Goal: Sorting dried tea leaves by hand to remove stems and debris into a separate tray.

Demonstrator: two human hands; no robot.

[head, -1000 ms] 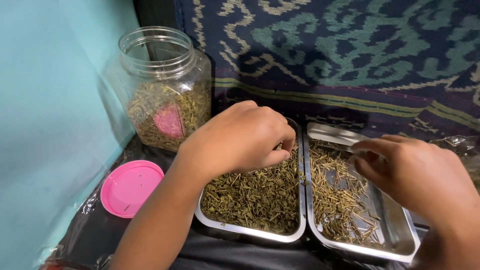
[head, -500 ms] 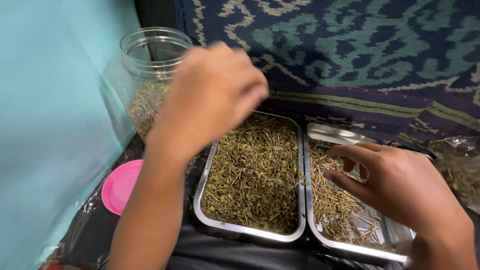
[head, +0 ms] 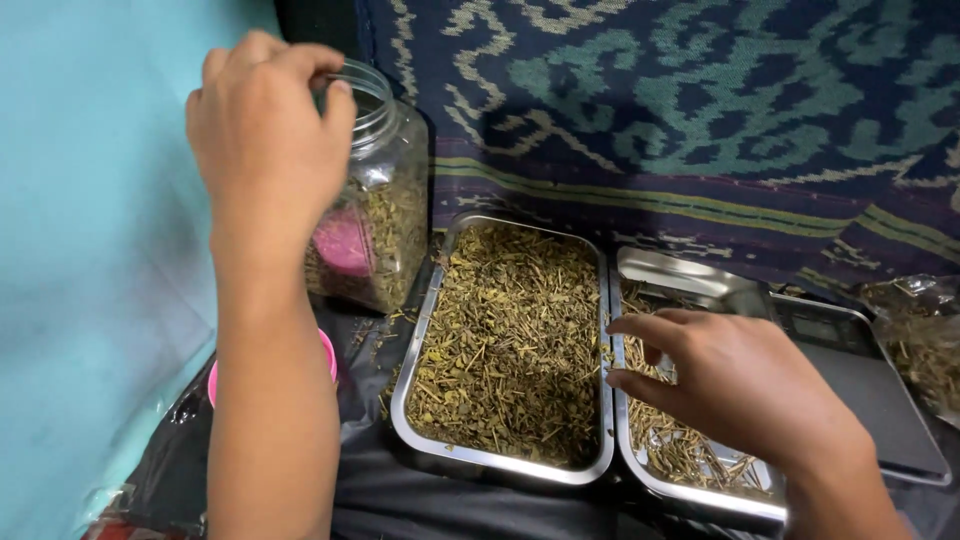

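My left hand (head: 265, 130) is raised over the mouth of a clear plastic jar (head: 385, 215), fingers pinched together; what it holds is too small to see. The jar is partly filled with dried green-brown leaves and stems. My right hand (head: 735, 385) hovers over the right steel tray (head: 700, 272), which holds pale dry stems, with fingers spread and nothing in them. The left steel tray (head: 425, 340) is full of mixed dried leaves and stems.
A pink lid (head: 325, 350) lies on the black plastic sheet, mostly hidden behind my left forearm. A dark flat scale (head: 870, 390) sits right of the trays, with a clear bag of dried leaves (head: 925, 340) at the far right. A patterned cloth (head: 700, 100) hangs behind; a teal wall (head: 90, 260) stands left.
My left hand rose from the left tray and swung left to the jar's mouth. My right hand drifted left and lower over the right tray, its fingers opening.
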